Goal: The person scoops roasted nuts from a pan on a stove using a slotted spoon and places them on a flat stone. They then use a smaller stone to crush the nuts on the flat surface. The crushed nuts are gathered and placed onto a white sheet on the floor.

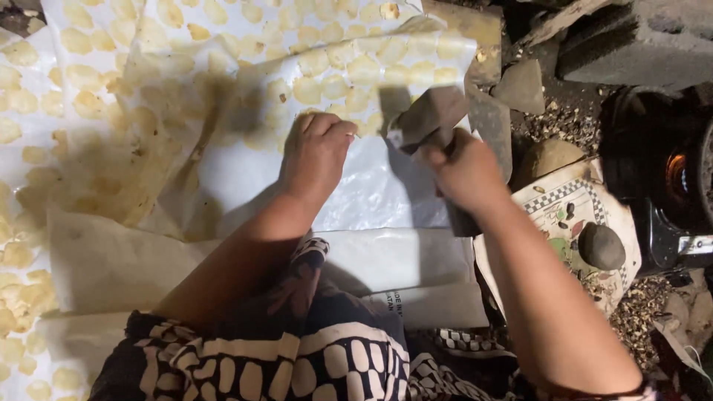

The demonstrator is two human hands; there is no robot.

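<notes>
My right hand (466, 169) grips a dark wooden mallet (425, 119), its blocky head raised over a white plastic sheet (371, 193). My left hand (318, 152) rests on that sheet, fingers curled, just left of the mallet head. Many flat, round, pale yellow pieces (349, 70) lie in rows on the sheet beyond both hands. More of these pieces (74, 67) cover white sheets at the left.
A round dark stone (601, 246) lies on printed cardboard (572, 204) at the right. Grey stone blocks (631, 41) and a smaller rock (548, 156) sit at the upper right. A dark stove with a glowing flame (676, 174) stands at the far right. Patterned fabric (319, 364) covers my lap.
</notes>
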